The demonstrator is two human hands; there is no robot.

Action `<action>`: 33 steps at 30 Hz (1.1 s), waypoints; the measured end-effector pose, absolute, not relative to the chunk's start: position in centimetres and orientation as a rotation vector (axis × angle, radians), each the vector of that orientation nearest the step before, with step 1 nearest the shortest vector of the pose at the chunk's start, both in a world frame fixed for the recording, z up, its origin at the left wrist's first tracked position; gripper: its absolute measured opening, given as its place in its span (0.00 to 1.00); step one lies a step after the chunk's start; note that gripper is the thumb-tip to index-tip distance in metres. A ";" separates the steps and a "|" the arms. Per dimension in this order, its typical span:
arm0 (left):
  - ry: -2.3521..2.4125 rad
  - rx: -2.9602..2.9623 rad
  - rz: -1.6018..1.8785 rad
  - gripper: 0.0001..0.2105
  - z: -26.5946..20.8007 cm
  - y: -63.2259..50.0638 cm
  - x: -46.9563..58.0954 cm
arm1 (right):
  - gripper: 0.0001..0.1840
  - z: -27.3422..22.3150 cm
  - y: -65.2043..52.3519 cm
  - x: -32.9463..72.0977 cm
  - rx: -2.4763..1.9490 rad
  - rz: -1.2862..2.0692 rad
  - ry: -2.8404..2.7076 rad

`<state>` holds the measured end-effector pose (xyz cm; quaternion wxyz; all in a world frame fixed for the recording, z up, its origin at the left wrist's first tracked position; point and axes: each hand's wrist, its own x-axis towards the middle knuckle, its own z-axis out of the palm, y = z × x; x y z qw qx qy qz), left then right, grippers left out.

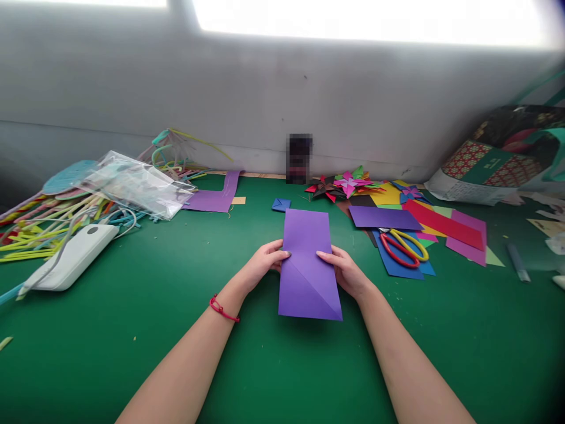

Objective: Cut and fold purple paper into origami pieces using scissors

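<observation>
A sheet of purple paper (306, 277), taller than wide, is held up between my two hands above the green table. A diagonal crease runs across its lower half. On its left edge my left hand (267, 262) pinches it, thumb in front and fingers behind. My right hand (346, 268) grips the right edge the same way. Just beyond the sheet lies a small folded blue paper piece (281, 204). To the right, scissors (404, 247) with red and yellow handles rest on blue paper (391, 265).
Folded paper stars (348, 184) and coloured sheets (468, 235) lie at the back right, near a patterned bag (489, 162). On the left are a white power strip (73, 256), a clear plastic bag (132, 182), pipe cleaners (30, 244) and a purple offcut (212, 200).
</observation>
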<state>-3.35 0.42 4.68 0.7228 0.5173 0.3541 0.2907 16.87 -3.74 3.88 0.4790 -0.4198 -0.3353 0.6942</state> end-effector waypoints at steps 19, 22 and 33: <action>0.695 1.123 0.612 0.14 4.4 0.1 -3.1 | 0.18 4.1 -3.7 17.5 -0.936 1.676 -0.905; 0.614 1.012 0.614 0.17 4.2 0.2 -3.2 | 0.15 3.8 -3.8 17.8 -0.937 1.729 -0.887; 0.490 0.976 0.413 0.13 3.9 0.1 -4.3 | 0.10 3.2 -3.9 18.8 -0.999 1.678 -0.982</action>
